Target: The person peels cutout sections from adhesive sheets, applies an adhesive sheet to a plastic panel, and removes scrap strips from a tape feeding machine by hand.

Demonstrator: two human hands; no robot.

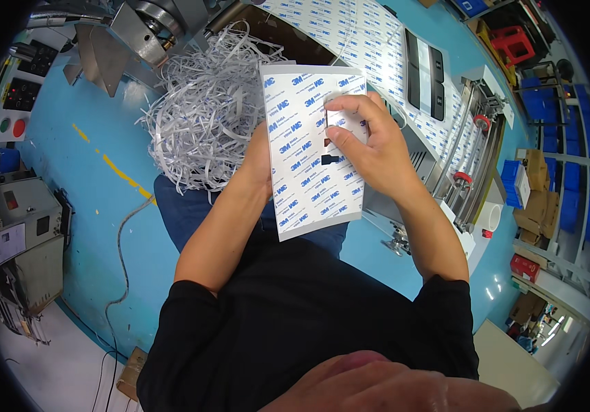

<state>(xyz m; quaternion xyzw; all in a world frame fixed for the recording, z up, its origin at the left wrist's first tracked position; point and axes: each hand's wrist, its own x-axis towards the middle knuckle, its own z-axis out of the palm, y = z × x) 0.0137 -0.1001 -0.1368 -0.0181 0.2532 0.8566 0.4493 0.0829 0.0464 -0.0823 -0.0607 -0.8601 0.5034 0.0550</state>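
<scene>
A white adhesive sheet (308, 185) with blue print on its backing is held up in front of me, tilted slightly. At its left edge my left hand (259, 154) grips it, with the fingers hidden behind. My right hand (374, 141) is at the right side of the sheet. Its thumb and index finger are bent over the front, beside a narrow slot, and the other fingers are partly hidden. Below the thumb, a small dark cutout (330, 159) shows in the sheet. Just beyond the left forearm lies a big heap of shredded white strips (195, 117).
A metal machine (150, 34) stands at the far left, above the strips. More printed sheeting (384, 48) spreads over the work surface at the far right, near a roller frame (463, 151). Shelves with blue bins (570, 185) line the right; a cable (123, 254) crosses the floor.
</scene>
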